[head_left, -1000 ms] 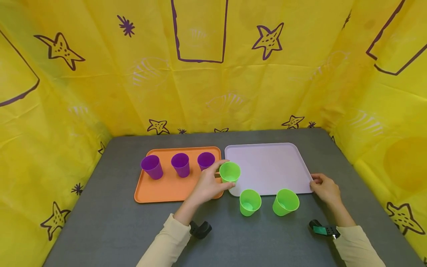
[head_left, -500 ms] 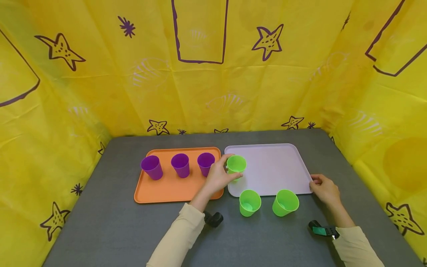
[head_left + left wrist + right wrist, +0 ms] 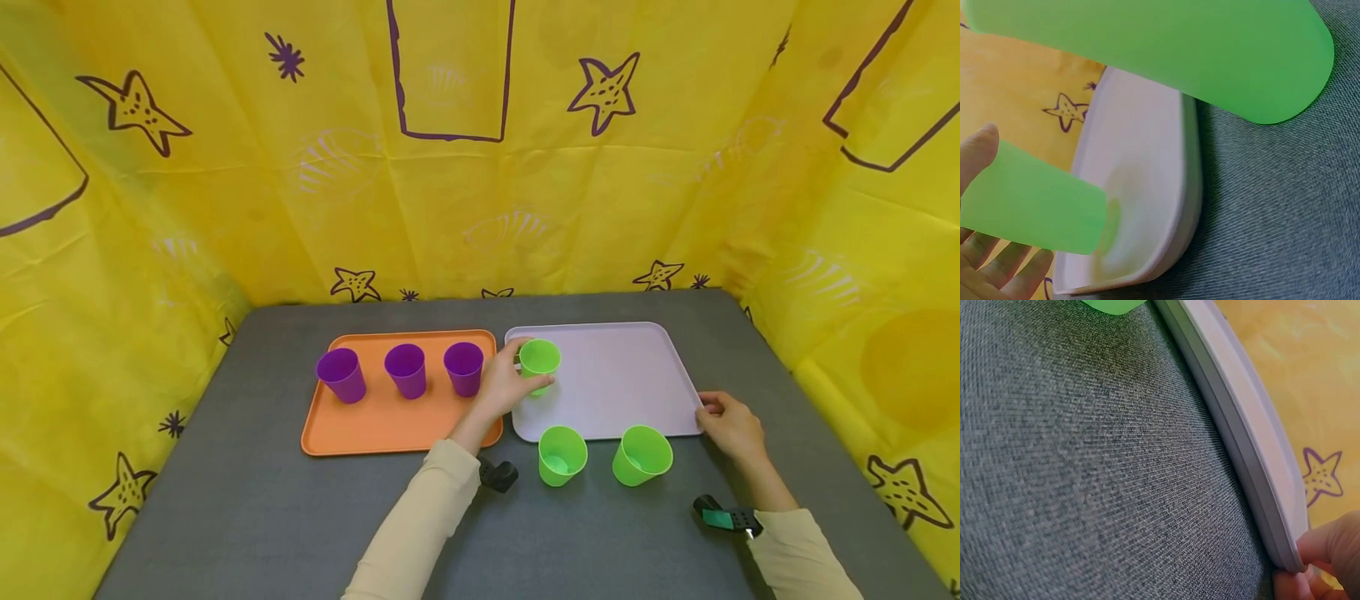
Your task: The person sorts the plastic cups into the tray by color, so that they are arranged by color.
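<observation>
My left hand (image 3: 502,383) grips a green cup (image 3: 540,360) upright between thumb and fingers, over the left part of the pale lavender tray (image 3: 622,379). In the left wrist view the base of this cup (image 3: 1041,206) is close to the tray surface; I cannot tell if it touches. My right hand (image 3: 735,427) pinches the near right corner of the tray, with fingers above and below its rim in the right wrist view (image 3: 1329,556). Two more green cups stand on the table before the tray, one nearer the left (image 3: 562,458), the other further right (image 3: 643,457).
An orange tray (image 3: 375,435) lies just left of the lavender one. Three purple cups stand in a row on it: left (image 3: 342,379), middle (image 3: 407,375) and right (image 3: 463,371). Grey cloth covers the table (image 3: 225,500). Yellow printed curtains (image 3: 450,183) enclose the back and sides.
My left hand has carried the green cup right and away from me, from the gap between the trays to over the lavender tray. The right hand has stayed at the tray corner.
</observation>
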A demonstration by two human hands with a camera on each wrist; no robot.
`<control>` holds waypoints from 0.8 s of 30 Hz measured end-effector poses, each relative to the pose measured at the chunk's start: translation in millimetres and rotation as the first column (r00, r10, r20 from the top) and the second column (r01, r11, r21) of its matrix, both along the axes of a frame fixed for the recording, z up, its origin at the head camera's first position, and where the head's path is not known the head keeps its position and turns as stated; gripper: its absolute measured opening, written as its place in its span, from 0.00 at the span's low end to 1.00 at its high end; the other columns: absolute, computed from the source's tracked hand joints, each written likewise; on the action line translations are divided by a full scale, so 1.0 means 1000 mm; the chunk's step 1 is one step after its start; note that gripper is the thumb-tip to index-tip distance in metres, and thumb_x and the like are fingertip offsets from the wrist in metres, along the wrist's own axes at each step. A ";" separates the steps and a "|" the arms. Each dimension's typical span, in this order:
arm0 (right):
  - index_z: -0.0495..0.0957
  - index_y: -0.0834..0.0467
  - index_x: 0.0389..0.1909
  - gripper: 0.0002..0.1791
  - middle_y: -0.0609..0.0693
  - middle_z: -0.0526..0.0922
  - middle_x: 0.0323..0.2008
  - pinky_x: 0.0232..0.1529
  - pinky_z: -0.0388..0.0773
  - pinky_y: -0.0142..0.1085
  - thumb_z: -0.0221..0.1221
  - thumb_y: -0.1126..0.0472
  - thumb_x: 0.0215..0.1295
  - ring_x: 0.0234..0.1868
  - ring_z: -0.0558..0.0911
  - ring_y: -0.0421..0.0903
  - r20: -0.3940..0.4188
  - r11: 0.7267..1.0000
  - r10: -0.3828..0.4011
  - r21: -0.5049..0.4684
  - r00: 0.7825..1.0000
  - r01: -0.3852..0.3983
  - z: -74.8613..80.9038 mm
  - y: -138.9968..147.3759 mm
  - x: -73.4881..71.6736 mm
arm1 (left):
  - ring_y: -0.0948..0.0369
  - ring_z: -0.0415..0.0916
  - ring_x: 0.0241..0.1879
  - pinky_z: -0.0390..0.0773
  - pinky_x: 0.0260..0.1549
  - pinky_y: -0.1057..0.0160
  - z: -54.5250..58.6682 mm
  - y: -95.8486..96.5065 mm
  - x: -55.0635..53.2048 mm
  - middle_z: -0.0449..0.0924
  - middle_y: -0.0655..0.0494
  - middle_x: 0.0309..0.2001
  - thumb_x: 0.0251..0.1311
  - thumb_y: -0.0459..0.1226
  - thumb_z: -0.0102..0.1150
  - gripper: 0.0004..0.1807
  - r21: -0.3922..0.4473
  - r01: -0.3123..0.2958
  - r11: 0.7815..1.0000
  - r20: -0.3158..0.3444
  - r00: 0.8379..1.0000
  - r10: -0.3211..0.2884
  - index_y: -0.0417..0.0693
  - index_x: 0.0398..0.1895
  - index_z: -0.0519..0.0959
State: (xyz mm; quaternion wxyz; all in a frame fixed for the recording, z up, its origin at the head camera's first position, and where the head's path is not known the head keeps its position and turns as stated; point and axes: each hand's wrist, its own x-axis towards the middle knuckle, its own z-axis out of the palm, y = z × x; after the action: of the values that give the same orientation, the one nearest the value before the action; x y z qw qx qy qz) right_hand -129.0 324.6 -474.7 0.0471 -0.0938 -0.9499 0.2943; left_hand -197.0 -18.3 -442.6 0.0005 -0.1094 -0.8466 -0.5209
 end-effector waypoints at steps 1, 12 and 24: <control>0.74 0.67 0.48 0.19 0.60 0.79 0.33 0.27 0.63 0.34 0.51 0.59 0.58 0.32 0.75 0.52 0.000 1.000 -0.001 -0.002 1.000 0.001 0.000 0.000 0.000 | 0.56 0.74 0.50 0.78 0.48 0.62 -0.001 0.001 -0.001 0.78 0.52 0.48 0.40 0.42 0.74 0.36 -0.006 -0.002 1.000 0.001 1.000 0.002 0.49 0.57 0.70; 0.74 0.67 0.48 0.19 0.60 0.79 0.33 0.26 0.63 0.33 0.51 0.60 0.59 0.31 0.75 0.51 -0.009 1.000 -0.004 -0.002 1.000 0.004 -0.001 0.000 0.000 | 0.57 0.74 0.50 0.78 0.48 0.61 -0.011 0.004 -0.006 0.78 0.53 0.49 0.39 0.42 0.74 0.36 -0.005 -0.021 1.000 0.005 1.000 0.021 0.50 0.56 0.70; 0.74 0.67 0.47 0.19 0.61 0.80 0.33 0.26 0.63 0.33 0.51 0.60 0.58 0.31 0.76 0.52 -0.017 1.000 -0.003 -0.006 1.000 0.003 -0.002 0.000 -0.001 | 0.57 0.74 0.50 0.77 0.49 0.61 -0.009 0.007 -0.008 0.77 0.53 0.49 0.40 0.43 0.73 0.36 -0.018 -0.008 1.000 0.016 1.000 0.008 0.50 0.57 0.70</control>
State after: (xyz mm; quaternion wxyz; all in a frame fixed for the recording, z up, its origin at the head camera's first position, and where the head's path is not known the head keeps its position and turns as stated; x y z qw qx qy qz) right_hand -130.0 324.7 -476.4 0.0552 -0.0930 -0.9484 0.2980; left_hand -205.2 -11.7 -451.7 -0.0052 -0.1020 -0.8515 -0.5143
